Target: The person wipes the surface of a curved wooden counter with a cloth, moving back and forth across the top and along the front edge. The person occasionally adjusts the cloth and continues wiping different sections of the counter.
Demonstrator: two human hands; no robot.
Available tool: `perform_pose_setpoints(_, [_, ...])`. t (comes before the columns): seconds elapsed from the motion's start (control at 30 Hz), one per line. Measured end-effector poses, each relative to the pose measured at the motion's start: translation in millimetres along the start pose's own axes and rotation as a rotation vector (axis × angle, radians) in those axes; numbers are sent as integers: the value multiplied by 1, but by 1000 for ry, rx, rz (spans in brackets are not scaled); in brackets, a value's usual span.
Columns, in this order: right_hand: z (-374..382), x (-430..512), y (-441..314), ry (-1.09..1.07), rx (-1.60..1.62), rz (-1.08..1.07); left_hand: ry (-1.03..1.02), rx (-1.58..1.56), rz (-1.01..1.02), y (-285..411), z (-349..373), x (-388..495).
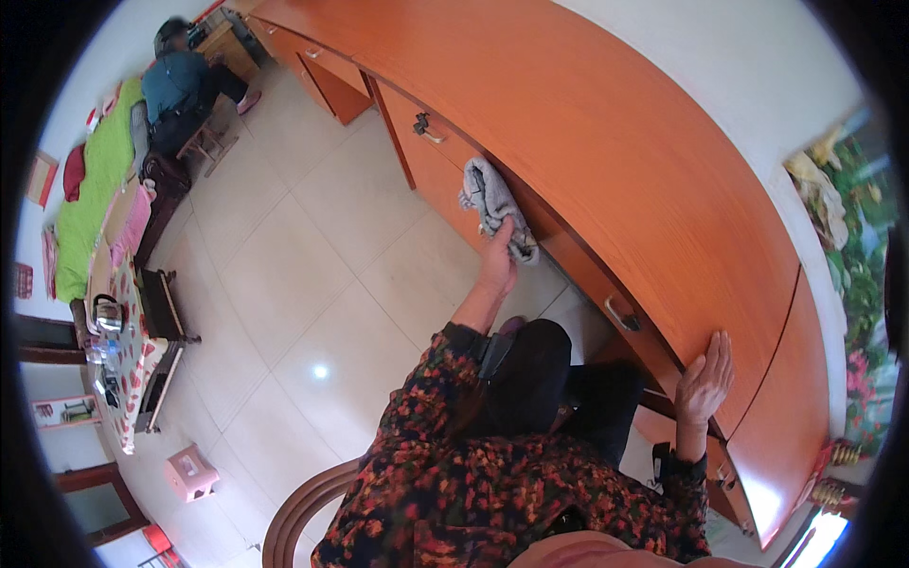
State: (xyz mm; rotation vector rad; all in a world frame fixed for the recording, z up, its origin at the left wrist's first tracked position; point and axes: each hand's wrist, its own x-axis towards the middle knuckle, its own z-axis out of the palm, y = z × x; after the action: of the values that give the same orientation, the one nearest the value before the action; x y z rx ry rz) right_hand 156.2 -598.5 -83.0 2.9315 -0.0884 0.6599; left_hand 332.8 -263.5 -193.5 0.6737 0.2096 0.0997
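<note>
My left hand (503, 257) grips a folded grey cloth (490, 193), held in front of the drawer fronts and beside the edge of an orange-brown wooden desk (611, 149). My right hand (705, 380) rests flat on the desk top near its front edge, fingers extended, with nothing in it. Between my hands, a metal drawer handle (622, 314) is on the desk front. Another drawer, farther off, has a handle with keys (422, 125) hanging at it. My dark-trousered legs are partly beneath the desk.
A wooden chair's curved arm (284, 511) is at my left. Across the tiled floor (319, 284) stand a pink plastic stool (192, 474) and a low table with a patterned cloth (142, 355) and a metal kettle (108, 312). Another person (174, 89) sits at the far upper left.
</note>
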Motion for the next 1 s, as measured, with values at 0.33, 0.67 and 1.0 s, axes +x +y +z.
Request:
perform_pose_setpoints(0.33, [18, 4, 6, 174, 118, -28, -336, -248, -141, 82, -4, -82])
perform_pose_setpoints(0.67, [-36, 7, -44, 30, 663, -306, -412, -112, -173, 110, 46, -133])
perform_pose_setpoints(1.0, [-36, 1, -98, -7, 982, -488, -610, 317, -211, 65, 92, -190])
